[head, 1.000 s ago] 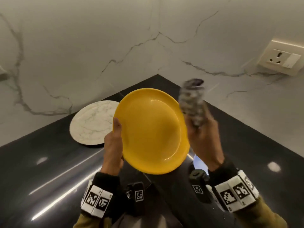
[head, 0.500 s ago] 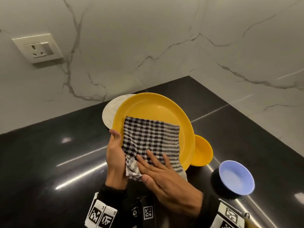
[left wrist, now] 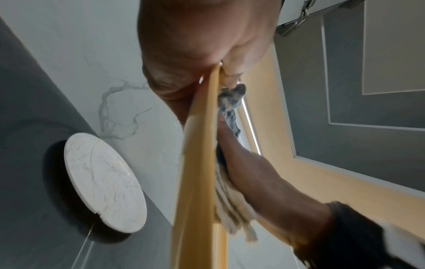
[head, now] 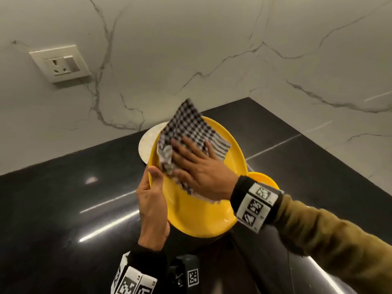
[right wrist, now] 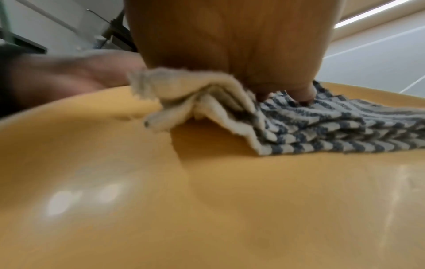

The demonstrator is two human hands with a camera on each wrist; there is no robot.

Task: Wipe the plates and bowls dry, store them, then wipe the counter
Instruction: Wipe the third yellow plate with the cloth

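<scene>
A yellow plate (head: pixel 203 211) is held tilted above the black counter (head: pixel 53 209). My left hand (head: pixel 151 200) grips its left rim, thumb on the inner face. My right hand (head: pixel 197 166) lies flat with straight fingers on a black-and-white checked cloth (head: pixel 186 126), pressing it against the plate's upper inside. The left wrist view shows the plate (left wrist: pixel 197 163) edge-on, with the cloth (left wrist: pixel 230 103) and right hand behind it. In the right wrist view the cloth (right wrist: pixel 322 134) lies bunched on the plate (right wrist: pixel 207 200).
A white marble plate (head: pixel 148 141) lies flat on the counter behind the yellow one, near the wall. A small yellow bowl (head: pixel 265 177) peeks out behind my right wrist. A wall socket (head: pixel 60 63) sits upper left. The marble walls meet in a corner.
My right hand has slid the cloth from the plate's lower left up to its upper part, the cloth turning with it. A second ago the cloth was bunched in that hand beside the plate.
</scene>
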